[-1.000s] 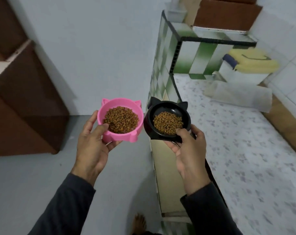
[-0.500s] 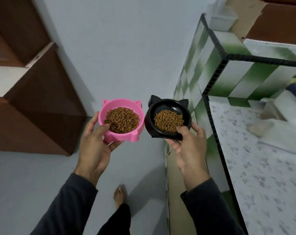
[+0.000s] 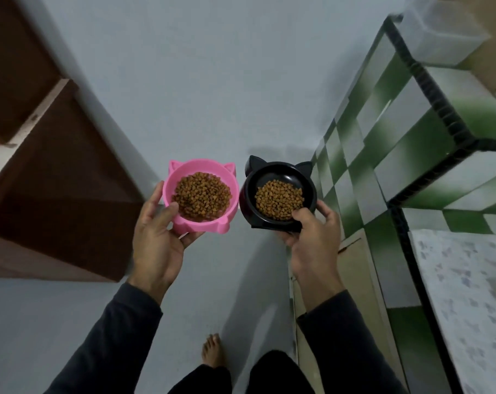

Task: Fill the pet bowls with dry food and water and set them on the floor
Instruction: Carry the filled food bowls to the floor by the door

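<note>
Holding two cat-eared pet bowls side by side above a pale grey floor (image 3: 56,322), a person is seen from above. The pink bowl (image 3: 200,194), on the left, is gripped by the left hand (image 3: 156,245), its thumb hooked over the near rim and its fingers (image 3: 191,238) curled beneath the base. The black bowl (image 3: 278,194), just to the right and almost touching it, is gripped the same way by the right hand (image 3: 312,240), thumb on the near rim. Each bowl is filled partway with brown dry food: a wider heap (image 3: 202,194) in the pink one, a smaller heap (image 3: 279,199) in the black one. No water is visible in either. A green-and-white tiled surface (image 3: 397,143) is seen at right, a brown wooden cabinet (image 3: 50,194) at left, and a bare foot (image 3: 212,351) on the floor at the near edge.
</note>
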Demonstrator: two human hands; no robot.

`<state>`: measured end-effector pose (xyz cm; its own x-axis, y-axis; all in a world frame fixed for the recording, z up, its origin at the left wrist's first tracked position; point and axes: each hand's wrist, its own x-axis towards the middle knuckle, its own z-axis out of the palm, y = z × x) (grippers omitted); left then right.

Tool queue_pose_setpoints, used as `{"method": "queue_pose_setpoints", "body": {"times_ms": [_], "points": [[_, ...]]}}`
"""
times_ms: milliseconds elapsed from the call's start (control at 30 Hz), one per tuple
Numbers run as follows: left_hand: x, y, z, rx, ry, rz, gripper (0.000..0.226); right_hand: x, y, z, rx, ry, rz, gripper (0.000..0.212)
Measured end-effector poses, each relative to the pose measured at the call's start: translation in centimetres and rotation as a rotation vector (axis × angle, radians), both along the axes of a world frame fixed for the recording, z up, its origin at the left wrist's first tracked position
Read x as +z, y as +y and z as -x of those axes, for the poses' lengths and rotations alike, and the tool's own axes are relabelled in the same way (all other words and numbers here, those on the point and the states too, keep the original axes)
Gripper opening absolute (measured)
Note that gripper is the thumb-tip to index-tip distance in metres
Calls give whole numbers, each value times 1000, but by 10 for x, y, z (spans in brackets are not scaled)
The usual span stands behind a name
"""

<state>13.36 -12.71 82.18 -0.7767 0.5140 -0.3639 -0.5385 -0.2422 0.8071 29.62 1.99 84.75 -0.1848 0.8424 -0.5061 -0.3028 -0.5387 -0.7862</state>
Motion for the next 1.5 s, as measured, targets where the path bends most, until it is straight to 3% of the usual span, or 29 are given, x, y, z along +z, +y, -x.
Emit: {"method": "queue_pose_setpoints", "body": {"times_ms": [433,800,1000,1500], "points": [[-54,98,73,58,-69,43,51,-51,108,89,50,-58,41,57],[-145,162,131,41,-105,118,53,-143,173,146,20,-93,113,62],[-234,189,157,53,-149,147,55,-237,201,167,-8,-115,151,65],[-552,240,181,12,-181,284,61,-560,250,187,-27,-230,223,65]]}}
